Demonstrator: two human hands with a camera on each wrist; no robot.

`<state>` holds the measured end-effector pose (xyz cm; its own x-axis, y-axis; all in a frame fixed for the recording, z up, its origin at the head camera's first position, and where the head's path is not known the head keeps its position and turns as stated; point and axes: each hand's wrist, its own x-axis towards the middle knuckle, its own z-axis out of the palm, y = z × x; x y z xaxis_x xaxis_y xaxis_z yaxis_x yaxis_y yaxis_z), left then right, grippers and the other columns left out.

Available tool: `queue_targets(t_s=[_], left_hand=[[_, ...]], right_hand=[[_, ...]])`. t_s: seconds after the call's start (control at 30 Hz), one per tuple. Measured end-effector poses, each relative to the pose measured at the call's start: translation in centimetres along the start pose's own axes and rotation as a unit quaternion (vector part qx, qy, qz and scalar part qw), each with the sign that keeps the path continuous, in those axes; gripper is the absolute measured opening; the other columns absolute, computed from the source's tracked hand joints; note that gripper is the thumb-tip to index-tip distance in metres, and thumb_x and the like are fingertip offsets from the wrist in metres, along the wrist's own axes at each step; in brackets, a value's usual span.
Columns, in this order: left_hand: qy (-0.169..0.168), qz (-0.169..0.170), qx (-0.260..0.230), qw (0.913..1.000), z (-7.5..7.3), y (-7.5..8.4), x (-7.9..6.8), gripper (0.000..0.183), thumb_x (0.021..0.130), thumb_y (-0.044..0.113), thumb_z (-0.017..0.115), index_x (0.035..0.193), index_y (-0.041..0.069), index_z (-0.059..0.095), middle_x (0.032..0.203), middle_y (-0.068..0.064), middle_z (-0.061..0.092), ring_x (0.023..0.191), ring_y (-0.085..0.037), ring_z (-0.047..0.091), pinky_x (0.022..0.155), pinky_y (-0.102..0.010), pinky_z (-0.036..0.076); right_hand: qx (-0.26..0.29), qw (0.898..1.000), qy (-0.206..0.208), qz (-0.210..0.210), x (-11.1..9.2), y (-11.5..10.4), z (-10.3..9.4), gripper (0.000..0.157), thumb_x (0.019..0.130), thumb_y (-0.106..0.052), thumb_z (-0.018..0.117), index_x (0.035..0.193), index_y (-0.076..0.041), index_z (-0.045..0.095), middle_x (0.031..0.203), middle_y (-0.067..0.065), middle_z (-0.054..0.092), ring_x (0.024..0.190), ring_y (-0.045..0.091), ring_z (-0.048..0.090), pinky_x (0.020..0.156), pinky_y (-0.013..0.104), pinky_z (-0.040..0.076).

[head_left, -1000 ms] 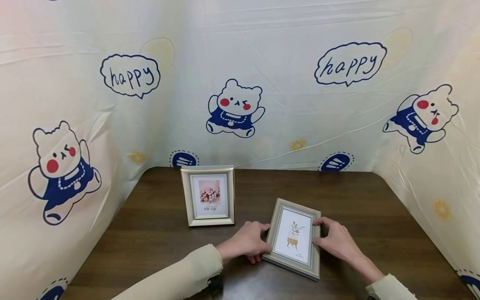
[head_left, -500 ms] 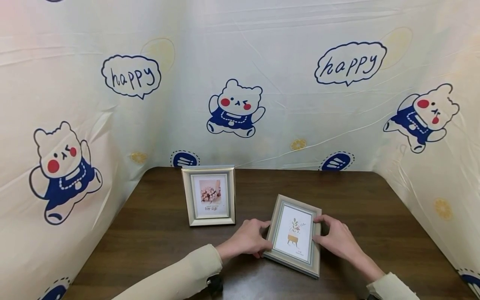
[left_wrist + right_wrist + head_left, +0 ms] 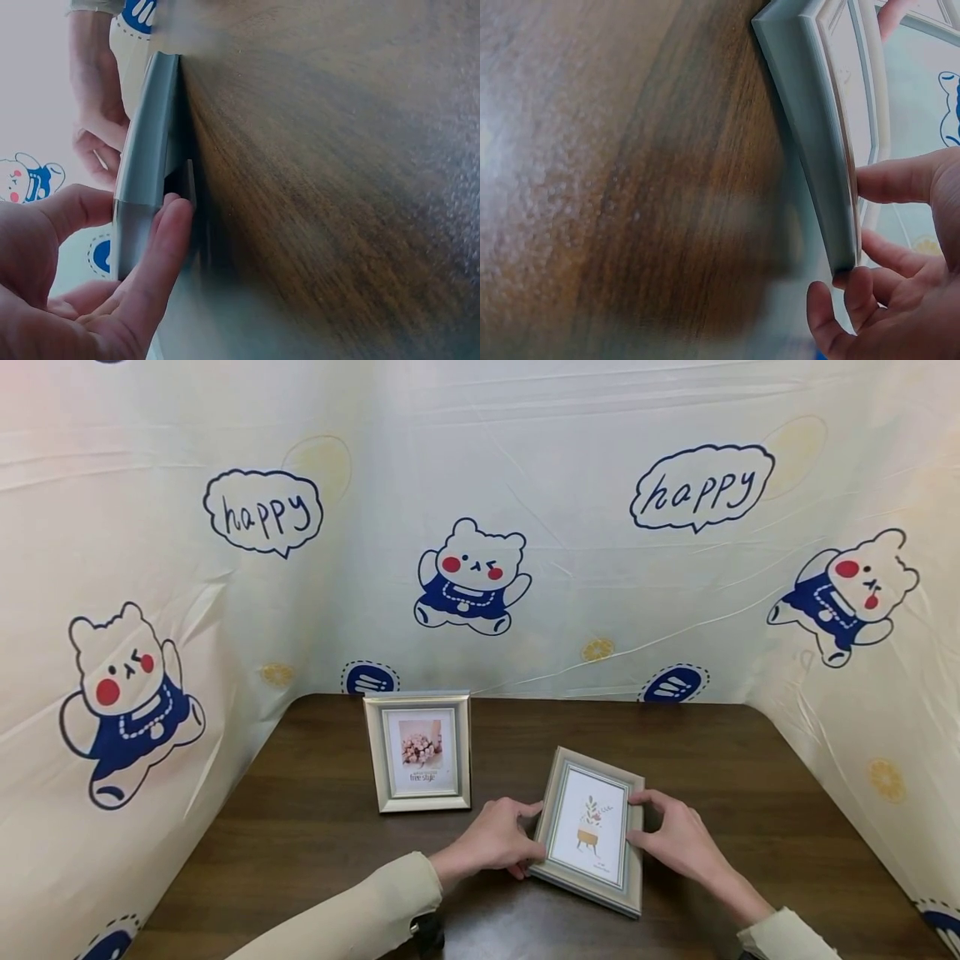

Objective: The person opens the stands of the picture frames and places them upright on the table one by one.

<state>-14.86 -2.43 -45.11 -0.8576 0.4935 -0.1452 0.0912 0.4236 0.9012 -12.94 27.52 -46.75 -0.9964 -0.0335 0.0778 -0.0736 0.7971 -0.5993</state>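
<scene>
A silver-beige picture frame with a potted-plant print lies face up and askew, right of the table's middle. My left hand grips its left edge, thumb on the front and fingers tucked under the back, as the left wrist view shows. At the right edge my right hand pinches the frame between thumb and fingers. In the left wrist view the frame's side slants a little off the table, with a dark stand piece showing behind it. Part of the left fingers is hidden under the frame in the head view.
Another picture frame, with a pink flower photo, stands upright to the left of my left hand. Beneath everything is a dark wooden table. A pale curtain printed with bears surrounds its back and sides.
The plant-print frame's far edge has risen slightly, and its near edge has shifted up a little in view. Both hands keep their hold on it. The upright frame stays put.
</scene>
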Motion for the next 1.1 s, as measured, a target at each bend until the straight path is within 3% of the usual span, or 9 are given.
queue_targets(t_s=[0.6,1.1], left_hand=[[0.032,0.020,-0.043,0.9984,-0.2,0.3,-0.9,0.071,0.080,-0.005,0.080,0.147,-0.001,0.057,0.061,-0.002,0.070,0.048,-0.027,0.069,0.050,-0.042,0.059],[0.047,0.015,-0.086,0.9951,0.0,0.6,-1.1,0.075,0.078,-0.006,0.079,0.149,0.004,0.057,0.070,-0.004,0.074,0.049,-0.026,0.067,0.053,-0.047,0.060]], right_hand=[[0.021,0.999,0.021,-0.019,-0.1,-0.7,-0.2,0.048,0.080,-0.017,0.089,0.123,-0.005,0.071,0.129,0.022,0.069,0.119,0.041,0.063,0.097,0.061,0.048],[0.037,0.999,0.015,-0.020,0.0,-0.8,-0.8,0.051,0.082,-0.019,0.089,0.127,-0.007,0.070,0.132,0.021,0.068,0.122,0.041,0.062,0.097,0.061,0.048]])
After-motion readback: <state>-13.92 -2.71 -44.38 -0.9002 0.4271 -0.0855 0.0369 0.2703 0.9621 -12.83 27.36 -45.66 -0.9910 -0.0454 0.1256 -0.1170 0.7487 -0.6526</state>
